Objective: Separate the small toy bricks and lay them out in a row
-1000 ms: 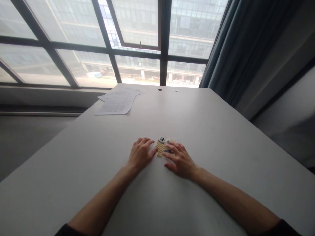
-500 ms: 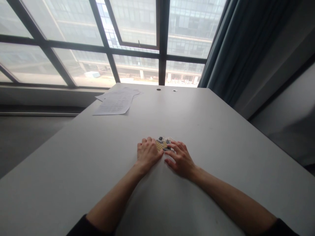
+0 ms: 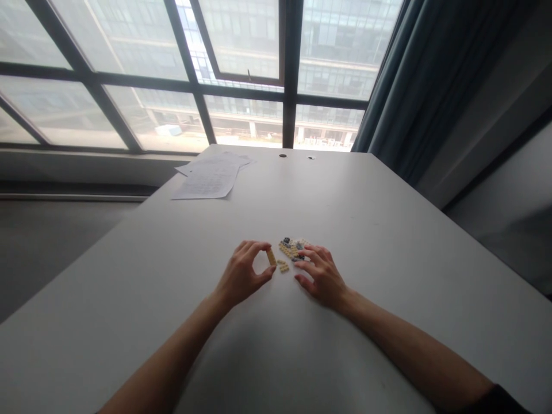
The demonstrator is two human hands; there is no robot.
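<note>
Between thumb and fingers, my left hand (image 3: 244,270) pinches a tan toy building brick (image 3: 271,257) by its two ends. Just right of it, a few small tan bricks (image 3: 283,266) lie loose on the white table (image 3: 276,339). Behind those is a cluster of tan, grey, dark and white bricks (image 3: 290,248); I cannot tell which of them are joined. My right hand (image 3: 321,273) rests at the cluster's right side with its fingers apart and curved, its fingertips at the nearest grey and dark pieces. Its fingers cover part of the cluster.
Printed paper sheets (image 3: 209,177) lie overlapping at the table's far left. Two round holes, one of them a dark cable hole (image 3: 282,156), sit near the far edge. Beyond stand large windows, with a blue-grey curtain (image 3: 388,98) on the right.
My left hand has drawn back leftward from the bricks and now pinches a tan brick. Small tan bricks it covered now show. My right hand stays beside the cluster. The view has shifted slightly.
</note>
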